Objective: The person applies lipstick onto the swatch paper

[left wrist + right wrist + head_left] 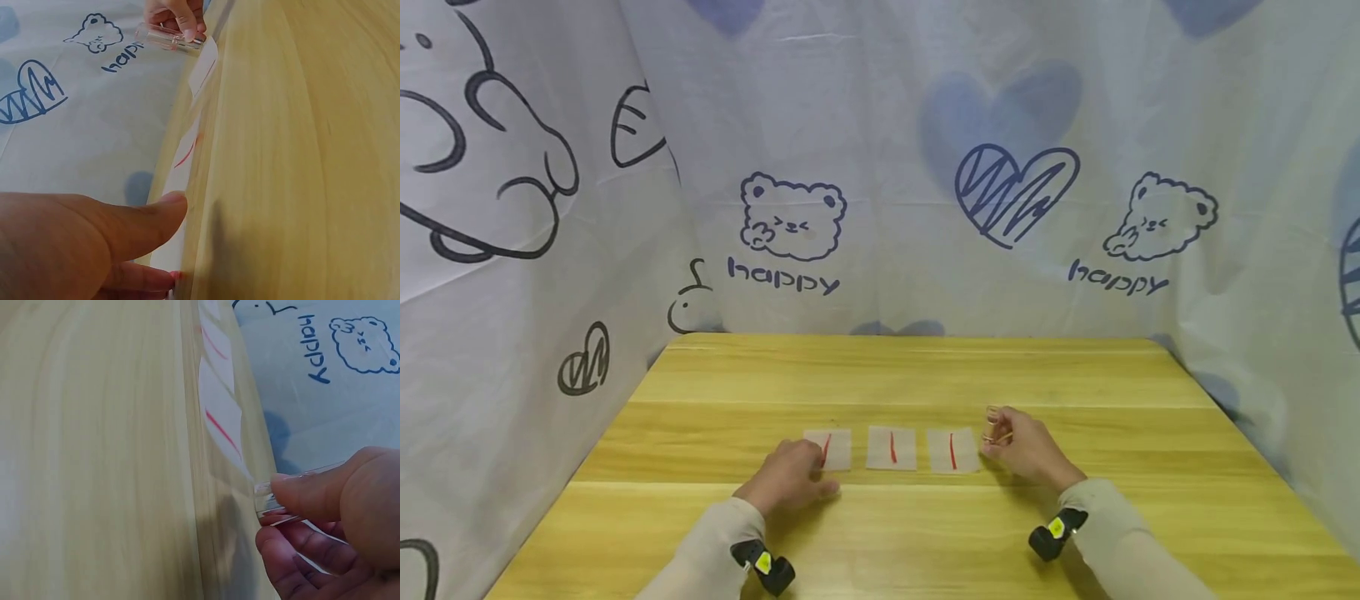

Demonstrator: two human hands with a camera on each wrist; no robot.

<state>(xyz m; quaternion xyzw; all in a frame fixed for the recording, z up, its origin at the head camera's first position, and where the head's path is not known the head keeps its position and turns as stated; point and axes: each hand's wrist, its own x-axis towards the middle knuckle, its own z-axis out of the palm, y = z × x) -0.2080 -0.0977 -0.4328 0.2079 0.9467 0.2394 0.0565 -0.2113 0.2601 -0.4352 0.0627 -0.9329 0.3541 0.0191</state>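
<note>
Three white paper squares lie in a row on the table, each bearing a red stroke: the left paper [841, 450], the middle paper [881, 450] and the right paper [966, 452]. My left hand [788, 475] rests its fingertips on the left paper's near left part, hiding some of it. Its thumb [147, 226] is straight, and nothing shows in its grasp. Just right of the right paper, my right hand [1028, 450] grips a small clear glass [992, 417] between thumb and fingers. In the left wrist view this glass [156, 37] looks tipped on its side.
The wooden table [895, 542] runs back to a white curtain [880, 150] printed with hearts, bears and lettering. A black wrist camera [763, 567] is strapped to the left sleeve, another wrist camera [1057, 534] to the right sleeve.
</note>
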